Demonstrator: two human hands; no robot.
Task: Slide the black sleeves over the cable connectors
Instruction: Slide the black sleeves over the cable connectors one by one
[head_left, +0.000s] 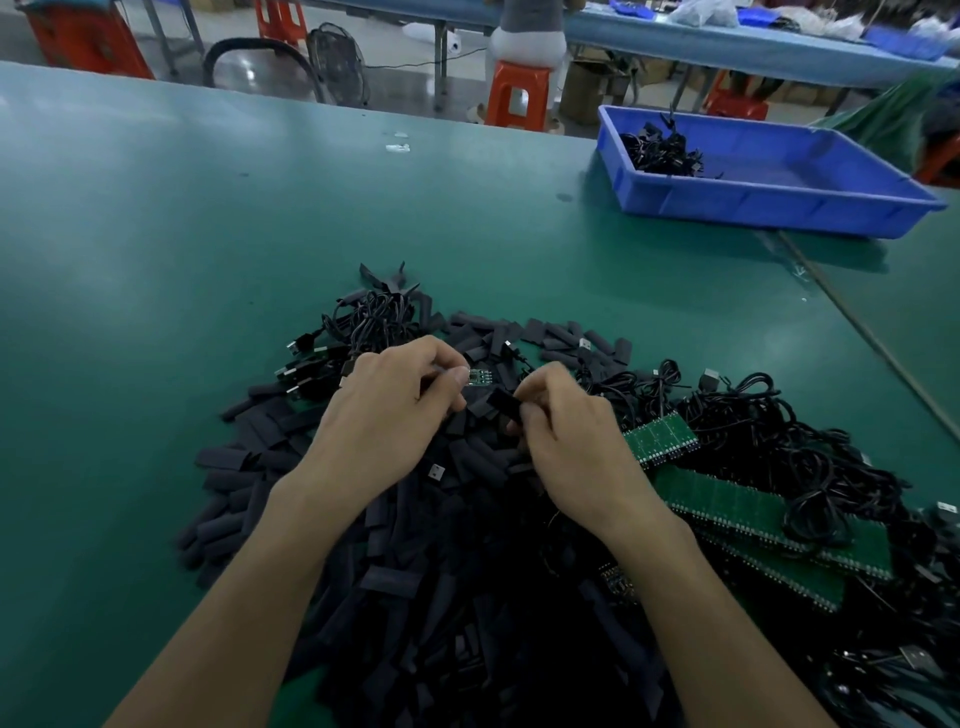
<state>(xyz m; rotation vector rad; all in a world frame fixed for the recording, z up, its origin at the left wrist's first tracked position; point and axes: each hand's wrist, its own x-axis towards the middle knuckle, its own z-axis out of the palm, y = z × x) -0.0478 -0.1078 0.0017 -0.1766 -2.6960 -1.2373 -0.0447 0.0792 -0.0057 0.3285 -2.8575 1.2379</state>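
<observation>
A single black sleeve (503, 404) is pinched in the fingers of the right hand (566, 431), held just above the heap in the middle of the bench (208, 234). Its long axis runs from the right hand up and leftward, the free end facing the small green connector board (479, 376). That board pokes out from the curled fingertips of the left hand (387, 410), which grips it just beside the sleeve; the two parts look very close, though whether they touch cannot be told. Judging by this, the coming move depends on lining the sleeve's mouth with the board's end and closing the short gap.

Beneath both hands lies a pile of loose sleeves (415, 571), with coiled cables (753, 431) and green circuit panels (727, 504) to the right. A blue tray (753, 205) sits well apart at the far right.
</observation>
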